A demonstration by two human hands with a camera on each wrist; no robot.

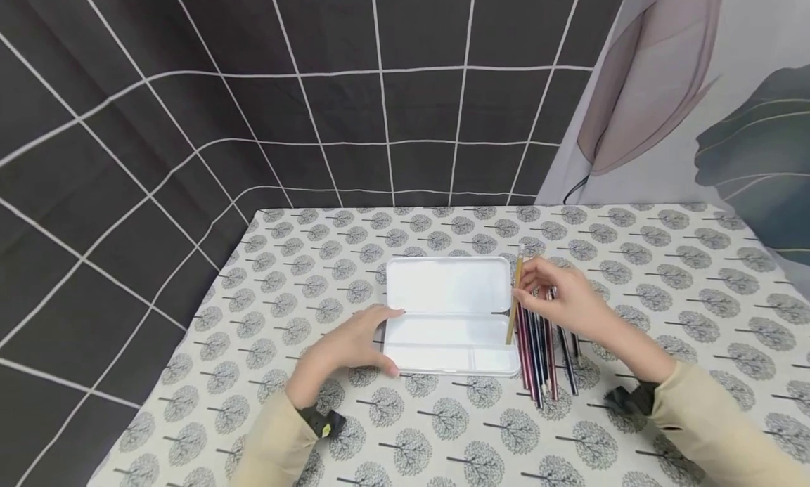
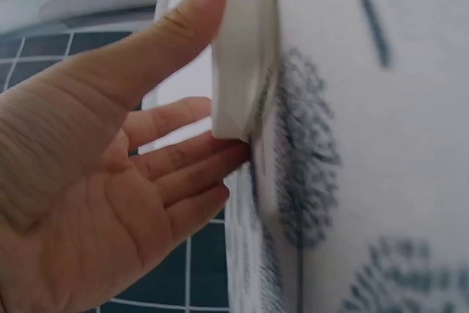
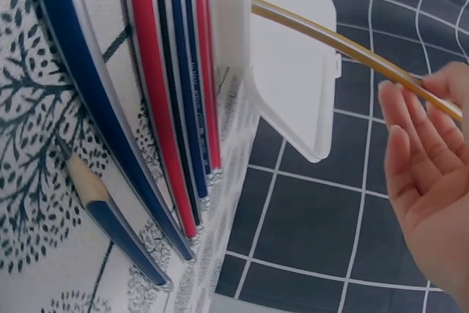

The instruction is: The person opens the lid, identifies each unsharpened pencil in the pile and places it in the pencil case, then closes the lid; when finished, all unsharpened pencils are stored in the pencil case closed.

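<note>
A white pencil case point(image 1: 448, 284) lies on the table with its lid raised towards the back; its tray has compartments with nothing in them besides a pencil's lower end. My left hand point(image 1: 346, 343) holds the case at its left end, thumb at the front edge and fingers near the hinge side. In my right hand point(image 1: 572, 303), thumb and fingers pinch a yellow pencil point(image 1: 515, 303) near its upper part. It stands steeply tilted, its lower end over the right side of the tray.
Just right of the case, several dark blue, black and red pencils point(image 3: 152, 86) lie side by side. One short sharpened blue pencil point(image 3: 128, 236) lies at the outer side. A tree-print cloth point(image 1: 304, 262) covers the table, and a dark checked curtain point(image 1: 342, 107) hangs behind.
</note>
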